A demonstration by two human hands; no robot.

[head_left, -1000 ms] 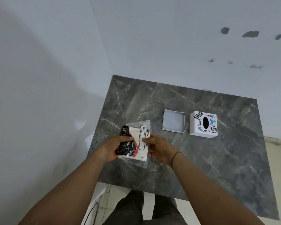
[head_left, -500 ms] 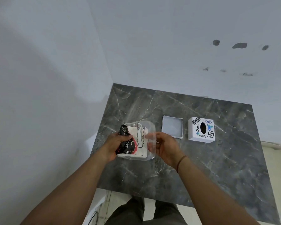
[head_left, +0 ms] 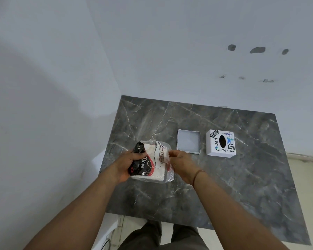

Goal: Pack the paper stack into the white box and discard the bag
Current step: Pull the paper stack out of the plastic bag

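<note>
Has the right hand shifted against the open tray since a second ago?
Yes. The right hand pulled right off the bag, then returned to its right edge, just below-left of the open tray.

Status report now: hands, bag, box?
Left hand grips bag; right hand pinches its open end. Paper stack inside. Box and tray apart, unblocked.

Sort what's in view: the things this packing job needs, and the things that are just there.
Needed:
plastic bag
paper stack inside it
white box with the stickers
tray-like box half
left hand, grip on the bag
right hand, pinching the bag's edge

Just there:
marble table
wall marks
</note>
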